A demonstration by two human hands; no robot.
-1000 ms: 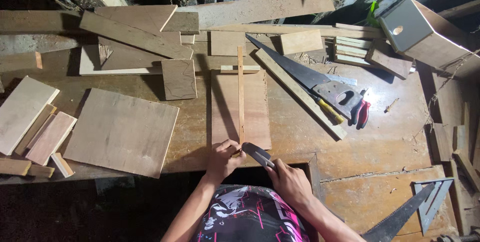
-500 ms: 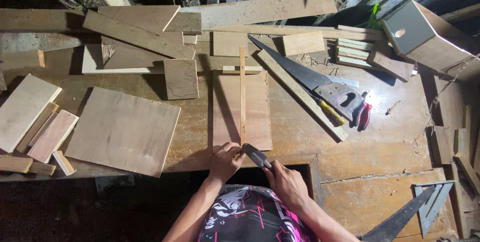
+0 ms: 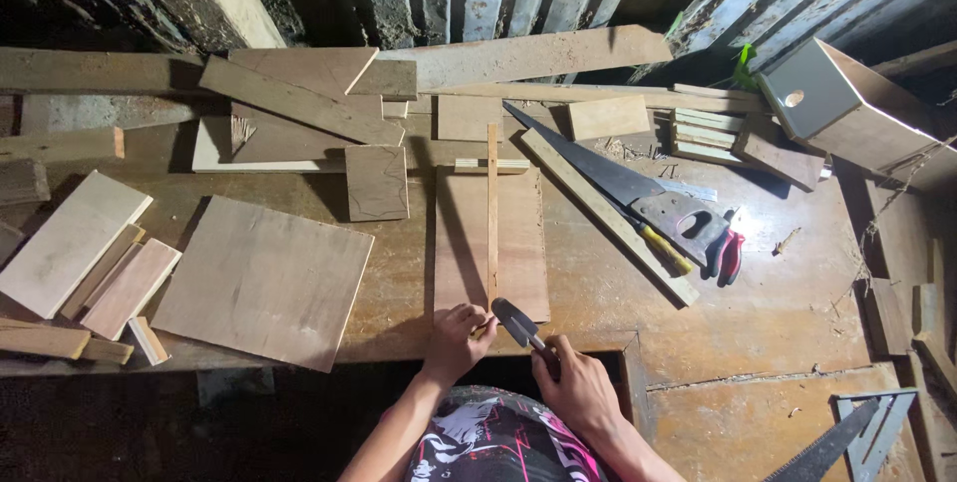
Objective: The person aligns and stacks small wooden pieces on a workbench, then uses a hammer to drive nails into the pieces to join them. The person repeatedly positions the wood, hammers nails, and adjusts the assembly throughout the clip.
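A: Two hands in view, both at the near edge of the workbench (image 3: pixel 758 313). Left hand (image 3: pixel 457 335): fingers curled, tips pinched at the near end of the thin wooden strip (image 3: pixel 492 213), pressing it onto the plywood panel (image 3: pixel 490 243) beneath.

B: Right hand?

A: Right hand (image 3: pixel 576 390) closed in a fist round a handle; the dark hammer head (image 3: pixel 515 321) sticks out ahead of the knuckles, just right of the left fingertips, close to the strip's end. Contact with the strip: cannot tell.

B: Pose?

A: Both forearms come up from the bottom edge and converge. The left wrist is straight; the right is angled inward toward the left hand. The strip runs straight away from the left hand, lying along the panel and past its far edge.

B: Surroundings?

A: Beyond and right of the right hand: handsaw (image 3: pixel 623 188), with red-handled pliers (image 3: pixel 729 255) beside its grip. Left of the left hand: a larger plywood sheet (image 3: pixel 264 281).

B: Obscured?

A: Whatever sits under the left fingertips is hidden. Hammer handle is covered by the fist. Elbows are cut off by the frame.
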